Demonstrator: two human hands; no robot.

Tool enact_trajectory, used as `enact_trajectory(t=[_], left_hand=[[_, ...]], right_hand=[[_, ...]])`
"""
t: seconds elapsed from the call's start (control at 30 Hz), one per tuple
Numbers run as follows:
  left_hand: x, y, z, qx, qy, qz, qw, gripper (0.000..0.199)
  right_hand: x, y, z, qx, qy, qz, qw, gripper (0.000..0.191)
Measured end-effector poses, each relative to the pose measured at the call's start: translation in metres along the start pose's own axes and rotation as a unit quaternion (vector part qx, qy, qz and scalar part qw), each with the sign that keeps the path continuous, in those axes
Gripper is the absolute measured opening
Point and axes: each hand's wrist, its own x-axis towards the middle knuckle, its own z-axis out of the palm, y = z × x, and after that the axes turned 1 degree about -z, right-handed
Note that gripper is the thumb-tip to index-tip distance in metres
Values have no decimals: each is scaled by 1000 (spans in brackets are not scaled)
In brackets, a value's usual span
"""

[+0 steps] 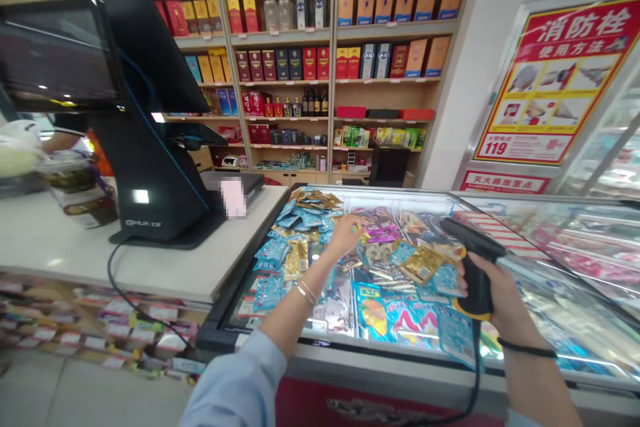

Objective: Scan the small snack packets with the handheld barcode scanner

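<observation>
My right hand (495,287) is wrapped round the handle of a black and yellow barcode scanner (477,267). The scanner's head points to the left, and its cable hangs down in front of the freezer. My left hand (346,235) reaches over the glass top of the freezer, fingers bent together beside a purple snack packet (384,233); whatever lies in the fingers is hidden. Gold packets (423,263) lie between the two hands. A heap of small blue packets (295,217) is to the left of my left hand, with another gold packet (297,259) nearby.
A chest freezer (320,345) with a glass top spans the front. To its left, a white counter (240,260) bears a black checkout terminal (155,207) with a cable, and a jar (80,190). Shelves (333,40) of boxes stand behind. Part of another person's arm (63,140) shows at far left.
</observation>
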Motion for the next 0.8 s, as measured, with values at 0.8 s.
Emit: enact_trajectory(t=[0.8], left_hand=[[-68, -128, -169, 292, -106, -267, 912, 54]], right_hand=[[11, 69, 129, -48, -212, 62, 974, 40]])
